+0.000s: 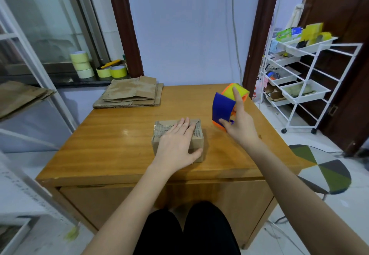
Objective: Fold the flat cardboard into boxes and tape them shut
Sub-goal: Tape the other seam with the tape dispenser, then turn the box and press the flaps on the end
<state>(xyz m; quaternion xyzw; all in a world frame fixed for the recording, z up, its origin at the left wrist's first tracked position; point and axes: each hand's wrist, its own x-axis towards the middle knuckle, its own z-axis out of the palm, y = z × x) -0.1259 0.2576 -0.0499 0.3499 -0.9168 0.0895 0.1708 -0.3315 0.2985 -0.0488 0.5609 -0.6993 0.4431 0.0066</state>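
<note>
A small folded cardboard box [197, 141] sits in the middle of the wooden table [111, 146], its top covered with clear tape. My left hand [177, 144] lies flat on the box top, fingers straight, thumb at the near right corner. To the right, my right hand [239, 120] grips a blue and orange tape dispenser [222, 109] holding a yellow tape roll [229, 92], index finger stretched over the roll. The dispenser is tilted, just above or on the table. A stack of flat cardboard [129, 95] lies at the table's far left corner.
Several tape rolls [81, 65] and a yellow cutter [110, 64] sit on the window ledge at the back left. More flat cardboard [18, 97] rests on a shelf at left. A white wire trolley [299, 83] stands right of the table, a patterned stool [323, 166] nearer.
</note>
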